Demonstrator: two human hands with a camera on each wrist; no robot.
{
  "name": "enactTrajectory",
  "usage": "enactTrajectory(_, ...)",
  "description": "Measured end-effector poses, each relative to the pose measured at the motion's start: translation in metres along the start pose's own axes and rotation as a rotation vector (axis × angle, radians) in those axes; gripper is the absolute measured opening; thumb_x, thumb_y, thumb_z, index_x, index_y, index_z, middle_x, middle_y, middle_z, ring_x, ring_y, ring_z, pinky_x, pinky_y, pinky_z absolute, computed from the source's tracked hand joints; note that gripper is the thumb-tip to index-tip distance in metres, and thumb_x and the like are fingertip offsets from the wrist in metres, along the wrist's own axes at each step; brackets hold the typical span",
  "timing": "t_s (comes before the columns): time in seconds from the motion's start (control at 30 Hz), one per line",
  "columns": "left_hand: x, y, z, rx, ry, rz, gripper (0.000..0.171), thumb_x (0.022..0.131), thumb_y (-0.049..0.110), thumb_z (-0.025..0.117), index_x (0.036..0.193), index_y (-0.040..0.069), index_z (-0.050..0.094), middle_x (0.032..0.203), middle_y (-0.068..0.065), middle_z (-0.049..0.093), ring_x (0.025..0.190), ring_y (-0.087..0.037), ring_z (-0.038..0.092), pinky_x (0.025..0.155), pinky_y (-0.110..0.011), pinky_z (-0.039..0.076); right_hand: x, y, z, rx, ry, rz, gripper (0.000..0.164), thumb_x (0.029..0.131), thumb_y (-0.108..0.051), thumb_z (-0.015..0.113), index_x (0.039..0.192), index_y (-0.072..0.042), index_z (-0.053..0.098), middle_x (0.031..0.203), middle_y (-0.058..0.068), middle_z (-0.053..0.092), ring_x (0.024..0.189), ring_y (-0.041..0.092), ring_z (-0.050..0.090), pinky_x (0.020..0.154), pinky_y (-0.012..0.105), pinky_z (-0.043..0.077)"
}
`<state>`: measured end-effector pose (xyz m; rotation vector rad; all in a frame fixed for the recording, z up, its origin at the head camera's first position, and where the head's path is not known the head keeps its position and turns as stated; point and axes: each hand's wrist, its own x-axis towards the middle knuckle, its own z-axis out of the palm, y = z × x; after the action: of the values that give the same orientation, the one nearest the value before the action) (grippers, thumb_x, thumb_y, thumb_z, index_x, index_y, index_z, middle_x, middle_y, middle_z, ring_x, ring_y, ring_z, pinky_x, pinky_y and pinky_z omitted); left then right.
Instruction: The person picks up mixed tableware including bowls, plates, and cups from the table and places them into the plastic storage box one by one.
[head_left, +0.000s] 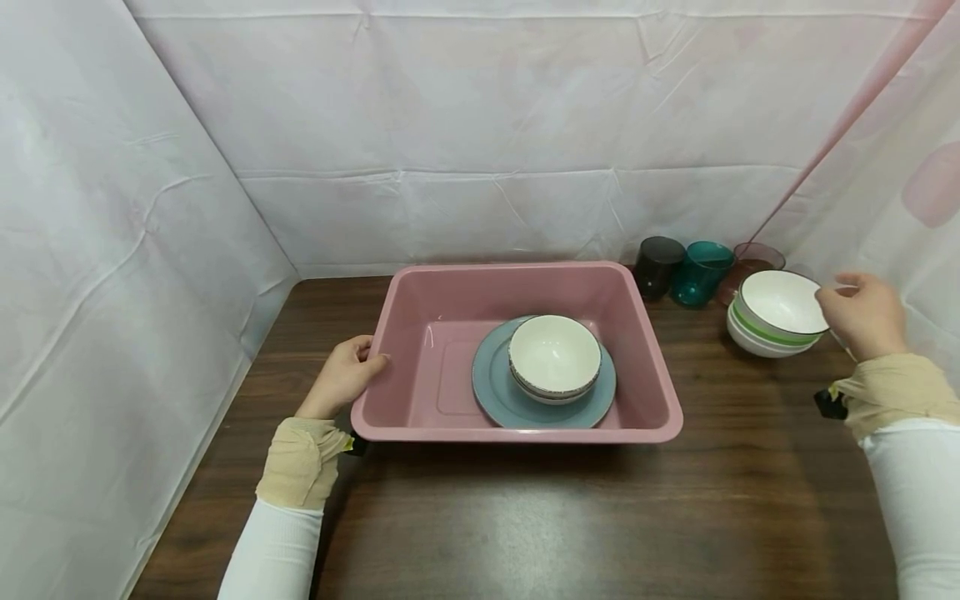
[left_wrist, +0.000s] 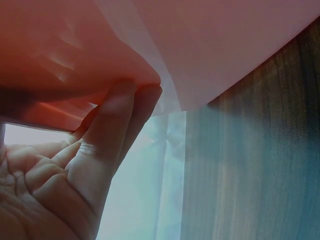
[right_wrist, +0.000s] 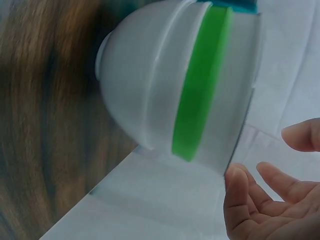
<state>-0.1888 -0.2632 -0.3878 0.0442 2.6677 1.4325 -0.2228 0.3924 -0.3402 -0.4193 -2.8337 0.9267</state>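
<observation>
A pink plastic basin point(head_left: 457, 435) stands on the table, and my left hand point(head_left: 347, 375) grips its left rim. In the left wrist view the fingers point(left_wrist: 107, 122) press the basin's outer wall point(left_wrist: 200, 45) from below the rim. Inside the basin, nested white bowls point(head_left: 555, 354) sit on a blue-grey plate point(head_left: 491, 379). At the right, my right hand point(head_left: 866, 317) is beside a stack of nested bowls point(head_left: 783, 304), white with a green band. The right wrist view shows fingertips point(right_wrist: 237, 180) right at the top bowl's rim, the thumb apart from it.
Behind the bowl stack stand a dark grey cup point(head_left: 657, 271), a teal cup point(head_left: 701, 279) and a reddish cup point(head_left: 759, 257). Pale cloth point(head_left: 480, 142) hangs round the back and sides of the dark wooden table point(head_left: 517, 517).
</observation>
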Motion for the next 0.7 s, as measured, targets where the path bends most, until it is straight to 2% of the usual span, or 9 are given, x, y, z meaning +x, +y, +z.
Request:
enactTrajectory(0.13, 0.0, 0.0, 0.0, 0.009, 0.0, 0.004, 0.047, 0.094, 0.013, 0.056, 0.132, -0.013, 0.049, 0.115, -0.031, 0.065, 0.086, -0.02, 0.067, 0.07, -0.023, 0.053, 0.003, 0.005, -0.001, -0.033, 0.006, 0.031, 0.064, 0.091, -0.025, 0.043, 0.141, 0.015, 0.037, 0.128, 0.041, 0.049, 0.061, -0.018, 0.032, 0.055, 0.016, 0.038)
enactTrajectory(0.27, 0.0, 0.0, 0.0, 0.01, -0.003, 0.003, 0.046, 0.094, 0.013, 0.056, 0.132, -0.013, 0.049, 0.115, -0.031, 0.065, 0.086, -0.02, 0.067, 0.07, -0.023, 0.053, 0.007, 0.014, 0.001, -0.047, 0.011, 0.032, 0.06, 0.09, -0.022, 0.046, 0.135, 0.018, 0.044, 0.113, 0.041, 0.057, 0.057, -0.012, 0.037, 0.052, 0.018, 0.039)
enactTrajectory(0.33, 0.0, -0.001, 0.0, 0.005, -0.006, 0.003, 0.047, 0.094, 0.013, 0.056, 0.132, -0.013, 0.049, 0.114, -0.031, 0.065, 0.086, -0.02, 0.067, 0.07, -0.023, 0.053, 0.01, 0.019, 0.003, -0.063, 0.011, 0.016, 0.056, 0.089, -0.021, 0.047, 0.129, 0.019, 0.048, 0.107, 0.042, 0.059, 0.058, -0.004, 0.043, 0.052, 0.019, 0.039)
enactTrajectory(0.43, 0.001, -0.001, 0.001, 0.001, -0.007, 0.006, 0.047, 0.094, 0.012, 0.056, 0.132, -0.014, 0.048, 0.114, -0.03, 0.065, 0.086, -0.019, 0.067, 0.07, -0.022, 0.053, 0.013, 0.026, 0.007, -0.091, 0.0, 0.003, 0.052, 0.089, -0.02, 0.048, 0.122, 0.02, 0.053, 0.112, 0.042, 0.058, 0.07, 0.021, 0.055, 0.056, 0.022, 0.038)
enactTrajectory(0.5, 0.001, -0.001, 0.001, -0.003, -0.005, 0.011, 0.047, 0.094, 0.012, 0.056, 0.132, -0.014, 0.048, 0.113, -0.03, 0.065, 0.085, -0.018, 0.066, 0.071, -0.022, 0.053, 0.014, 0.03, 0.009, -0.117, -0.006, -0.007, 0.05, 0.089, -0.02, 0.048, 0.119, 0.02, 0.055, 0.117, 0.041, 0.055, 0.081, 0.035, 0.056, 0.058, 0.024, 0.037)
enactTrajectory(0.53, 0.001, -0.002, 0.001, -0.002, -0.003, 0.012, 0.047, 0.094, 0.012, 0.056, 0.132, -0.014, 0.049, 0.113, -0.03, 0.065, 0.085, -0.017, 0.066, 0.071, -0.022, 0.053, 0.015, 0.032, 0.009, -0.128, -0.008, -0.014, 0.049, 0.088, -0.019, 0.049, 0.117, 0.02, 0.055, 0.115, 0.041, 0.057, 0.083, 0.038, 0.056, 0.059, 0.025, 0.037)
enactTrajectory(0.57, 0.001, -0.002, 0.002, -0.002, -0.002, 0.014, 0.046, 0.094, 0.012, 0.056, 0.132, -0.014, 0.049, 0.113, -0.03, 0.065, 0.085, -0.017, 0.066, 0.071, -0.022, 0.053, 0.016, 0.033, 0.01, -0.132, -0.013, -0.016, 0.049, 0.088, -0.019, 0.049, 0.115, 0.021, 0.056, 0.113, 0.04, 0.057, 0.083, 0.039, 0.056, 0.059, 0.026, 0.037)
enactTrajectory(0.63, 0.002, -0.002, 0.002, -0.003, -0.002, 0.016, 0.046, 0.093, 0.012, 0.056, 0.131, -0.014, 0.049, 0.112, -0.03, 0.065, 0.084, -0.016, 0.066, 0.071, -0.022, 0.053, 0.017, 0.035, 0.01, -0.146, -0.018, -0.025, 0.047, 0.087, -0.019, 0.051, 0.112, 0.021, 0.055, 0.101, 0.039, 0.061, 0.073, 0.032, 0.055, 0.057, 0.027, 0.038)
enactTrajectory(0.7, 0.002, -0.003, 0.002, -0.007, -0.002, 0.016, 0.046, 0.093, 0.011, 0.056, 0.131, -0.014, 0.049, 0.112, -0.03, 0.065, 0.084, -0.016, 0.066, 0.07, -0.022, 0.053, 0.018, 0.037, 0.01, -0.15, -0.026, -0.016, 0.047, 0.087, -0.018, 0.052, 0.112, 0.022, 0.055, 0.098, 0.039, 0.062, 0.067, 0.027, 0.054, 0.056, 0.027, 0.039)
